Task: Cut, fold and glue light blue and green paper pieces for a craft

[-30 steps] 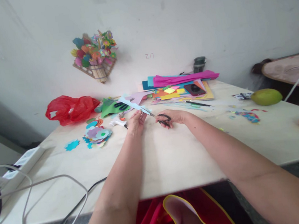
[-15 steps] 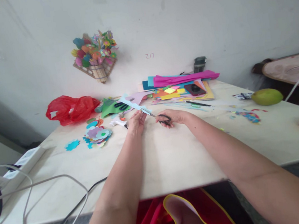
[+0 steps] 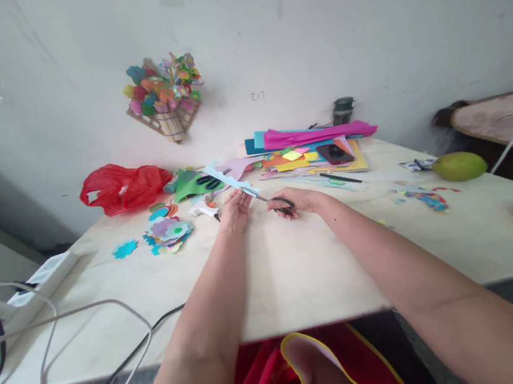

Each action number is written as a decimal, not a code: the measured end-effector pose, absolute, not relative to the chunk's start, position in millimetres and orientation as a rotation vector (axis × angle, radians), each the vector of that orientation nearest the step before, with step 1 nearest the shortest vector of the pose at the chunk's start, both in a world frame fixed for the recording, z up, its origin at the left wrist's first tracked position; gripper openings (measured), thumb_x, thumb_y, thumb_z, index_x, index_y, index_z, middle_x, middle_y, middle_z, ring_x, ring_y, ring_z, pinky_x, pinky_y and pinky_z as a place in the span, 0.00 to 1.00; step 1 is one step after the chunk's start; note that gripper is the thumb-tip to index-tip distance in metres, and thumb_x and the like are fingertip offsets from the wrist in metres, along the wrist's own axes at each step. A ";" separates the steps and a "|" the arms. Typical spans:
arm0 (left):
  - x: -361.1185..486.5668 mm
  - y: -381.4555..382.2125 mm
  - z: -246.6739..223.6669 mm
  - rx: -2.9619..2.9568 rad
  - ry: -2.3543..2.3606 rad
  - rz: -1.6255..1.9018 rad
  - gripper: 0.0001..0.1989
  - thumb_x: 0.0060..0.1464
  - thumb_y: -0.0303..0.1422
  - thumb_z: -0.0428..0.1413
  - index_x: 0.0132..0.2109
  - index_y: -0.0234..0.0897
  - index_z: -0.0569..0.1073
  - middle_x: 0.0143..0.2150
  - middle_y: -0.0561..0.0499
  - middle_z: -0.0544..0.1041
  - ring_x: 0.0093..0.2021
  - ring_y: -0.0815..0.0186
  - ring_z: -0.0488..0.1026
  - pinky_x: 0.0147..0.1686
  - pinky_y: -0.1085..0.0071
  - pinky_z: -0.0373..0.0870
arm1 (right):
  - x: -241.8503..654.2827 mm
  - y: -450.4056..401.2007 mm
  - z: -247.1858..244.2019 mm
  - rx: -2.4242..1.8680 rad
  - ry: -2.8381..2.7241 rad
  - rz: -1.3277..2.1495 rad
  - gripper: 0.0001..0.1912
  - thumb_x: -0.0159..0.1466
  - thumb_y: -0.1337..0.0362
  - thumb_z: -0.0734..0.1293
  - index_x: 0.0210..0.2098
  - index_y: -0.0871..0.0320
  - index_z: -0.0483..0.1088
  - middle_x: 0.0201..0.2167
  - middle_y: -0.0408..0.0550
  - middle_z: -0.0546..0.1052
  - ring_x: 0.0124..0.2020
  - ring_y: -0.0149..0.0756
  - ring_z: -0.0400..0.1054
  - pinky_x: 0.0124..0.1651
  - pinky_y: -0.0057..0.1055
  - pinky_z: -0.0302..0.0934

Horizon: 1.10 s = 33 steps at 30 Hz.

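My left hand (image 3: 236, 209) is closed on a light blue paper strip (image 3: 221, 176) with a jagged edge, which slants up and to the left. In my right hand (image 3: 297, 202) are scissors (image 3: 282, 205) with black handles, their blades reaching left to the near end of the paper. Whether the blades are apart is too small to tell. Left of my left hand lies a white glue gun (image 3: 203, 208). Beyond it, a second pair of scissors with black handles (image 3: 208, 180) rests on green paper (image 3: 186, 184). A pile of paper flowers (image 3: 170, 232) lies farther left.
A red plastic bag (image 3: 125, 186) sits at the back left, coloured paper sheets (image 3: 319, 134) at the back. A black pen (image 3: 341, 177), paper scraps (image 3: 428, 199) and a green mango (image 3: 459, 166) lie right. Cables (image 3: 97, 304) and a power strip (image 3: 45, 277) occupy the left edge.
The view has shifted very slightly. Both hands, the paper strip and the scissors stay in nearly the same place.
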State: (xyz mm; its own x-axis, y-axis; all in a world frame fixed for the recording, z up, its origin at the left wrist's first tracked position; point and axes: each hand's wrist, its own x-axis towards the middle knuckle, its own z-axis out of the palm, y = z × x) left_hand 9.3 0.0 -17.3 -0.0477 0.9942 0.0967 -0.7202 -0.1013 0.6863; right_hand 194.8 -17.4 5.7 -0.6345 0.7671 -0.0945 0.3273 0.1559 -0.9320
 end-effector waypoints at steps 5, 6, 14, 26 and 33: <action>10.8 -0.4 -17.2 0.634 0.540 1.582 0.05 0.48 0.20 0.53 0.30 0.32 0.70 0.32 0.49 0.77 0.36 0.68 0.75 0.47 0.67 0.68 | 194.8 -17.2 4.9 -1.037 -2.033 1.471 0.17 0.56 0.53 0.63 0.35 0.62 0.66 0.17 0.39 0.68 0.13 0.23 0.61 0.10 0.18 0.47; 11.1 -0.5 -17.2 0.625 0.543 1.586 0.05 0.48 0.19 0.53 0.30 0.32 0.70 0.32 0.50 0.77 0.36 0.68 0.75 0.47 0.67 0.68 | 194.7 -17.4 5.1 -1.036 -2.029 1.468 0.17 0.56 0.53 0.63 0.35 0.62 0.66 0.17 0.40 0.68 0.13 0.23 0.60 0.10 0.18 0.46; 11.8 -0.1 -17.1 0.610 0.573 1.598 0.05 0.48 0.20 0.54 0.30 0.33 0.70 0.33 0.49 0.77 0.40 0.67 0.74 0.48 0.67 0.67 | 193.6 -19.0 7.1 -1.039 -1.993 1.482 0.16 0.56 0.54 0.63 0.34 0.62 0.66 0.15 0.38 0.67 0.12 0.21 0.58 0.11 0.18 0.44; 10.4 1.1 -18.4 0.645 0.544 1.593 0.05 0.48 0.21 0.54 0.31 0.34 0.68 0.32 0.50 0.77 0.38 0.67 0.75 0.45 0.67 0.69 | 195.7 -20.3 8.7 -1.040 -1.997 1.461 0.15 0.55 0.55 0.63 0.33 0.62 0.67 0.15 0.39 0.67 0.12 0.22 0.58 0.10 0.19 0.43; 5.7 2.6 -17.3 0.598 0.593 1.649 0.03 0.51 0.24 0.53 0.30 0.35 0.69 0.31 0.51 0.77 0.35 0.69 0.75 0.44 0.67 0.69 | 199.0 -23.0 13.4 -1.091 -2.019 1.516 0.15 0.54 0.55 0.64 0.33 0.62 0.67 0.13 0.38 0.67 0.11 0.22 0.57 0.10 0.19 0.43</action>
